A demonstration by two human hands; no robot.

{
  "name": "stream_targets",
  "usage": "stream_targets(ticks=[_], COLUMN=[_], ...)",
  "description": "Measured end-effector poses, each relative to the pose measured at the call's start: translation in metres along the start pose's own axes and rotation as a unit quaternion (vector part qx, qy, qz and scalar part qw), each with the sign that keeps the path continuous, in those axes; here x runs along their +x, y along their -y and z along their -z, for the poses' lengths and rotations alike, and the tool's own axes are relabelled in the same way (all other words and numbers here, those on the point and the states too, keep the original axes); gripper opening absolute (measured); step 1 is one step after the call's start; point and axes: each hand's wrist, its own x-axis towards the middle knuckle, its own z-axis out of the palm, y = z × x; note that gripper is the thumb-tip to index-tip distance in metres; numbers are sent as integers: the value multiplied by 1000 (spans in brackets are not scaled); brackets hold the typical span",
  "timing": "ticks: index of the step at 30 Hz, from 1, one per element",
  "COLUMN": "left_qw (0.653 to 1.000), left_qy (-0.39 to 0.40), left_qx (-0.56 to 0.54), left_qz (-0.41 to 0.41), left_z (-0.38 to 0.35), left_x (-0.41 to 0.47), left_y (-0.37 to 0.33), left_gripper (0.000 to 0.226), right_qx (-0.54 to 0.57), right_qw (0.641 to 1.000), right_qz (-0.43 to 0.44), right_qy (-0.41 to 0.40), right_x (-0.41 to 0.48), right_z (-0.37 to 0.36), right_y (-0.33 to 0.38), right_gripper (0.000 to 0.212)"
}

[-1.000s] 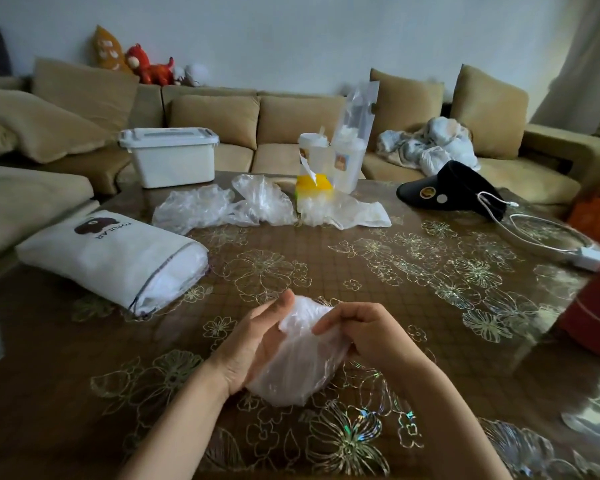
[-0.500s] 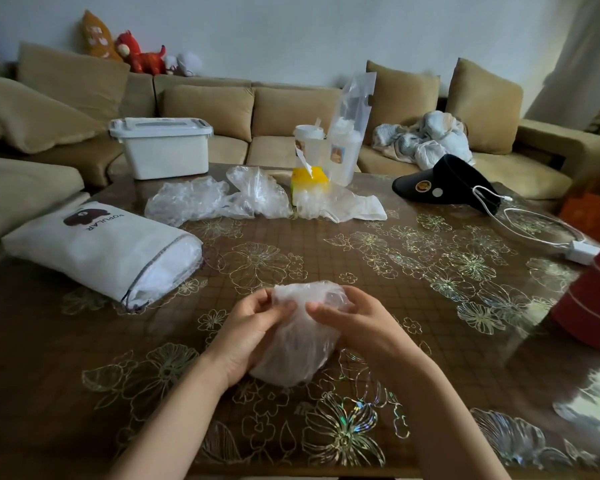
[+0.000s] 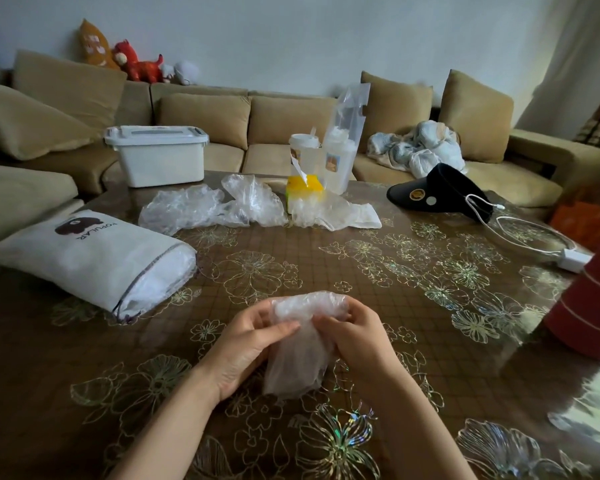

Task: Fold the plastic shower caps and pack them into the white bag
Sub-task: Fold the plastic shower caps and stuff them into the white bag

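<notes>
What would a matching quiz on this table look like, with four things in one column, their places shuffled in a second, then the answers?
Things:
1 nearest cap
2 bag
3 visor
4 box

Places:
A far left corner of the table, lid on
B left side, lying flat
C gripped between left hand and right hand
D far right

Pairs: 1-C, 2-B, 3-D, 4-A.

We see a brown table (image 3: 378,271) w/ gold flower print. On it: white bag (image 3: 94,258) on its side at left; crumpled clear caps (image 3: 187,211) + yellow pack (image 3: 303,187) far middle; black visor (image 3: 437,192) and white charger (image 3: 574,259) w/ cable far right; red tub (image 3: 589,306) at right edge.
</notes>
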Motion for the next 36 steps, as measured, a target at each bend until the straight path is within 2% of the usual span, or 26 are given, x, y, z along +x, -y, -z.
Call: stream_targets(ticks=[4,8,12,16,20,22,24,27,29,30,33,34,36], left_qw=[999,999,997,996,998,999,999,998,998,998,998,998,999], left_qy=[-31,-19,21,50,46,19,7,0,-11,-12,-2,-3,-11], left_qx=[15,11,-53,-60,-25,-16,-31,-43,-46,-50,-64,-63,-50], left_qz=[21,27,51,46,22,23,28,35,34,32,22,20,19], left_z=[-3,-8,-9,-9,-7,-6,-6,-4,-2,-2,-5,-5,-5], left_x=[-3,-3,0,0,0,0,0,1,1,2,3,3,2], left_y=[3,-3,-11,-7,-8,-6,-5,-2,-2,-3,-5,-5,-2], left_gripper=[12,24,59,92,75,54,43,42,45,45,48,48,51], right_qx=[22,15,-2,-142,-254,-281,-271,-89,41,65,4,-20,-43], right_qw=[999,1000,997,974,940,938,950,995,999,997,999,999,998], right_qz=[-21,-20,50,157,218,201,152,53,9,-5,-36,-44,-41], right_qy=[9,-15,-54,-83,-71,-41,-2,-7,-28,-33,-10,-2,-15], right_x=[-3,0,3,-1,-4,-10,-14,-21,-21,-21,-19,-19,-20], right_z=[-4,0,2,0,0,-1,0,0,1,2,3,1,-1], right_y=[-3,-5,0,-6,-6,-6,-4,6,13,13,11,9,3], right_gripper=[26,37,45,57,51,41,36,25,19,18,53,52,30])
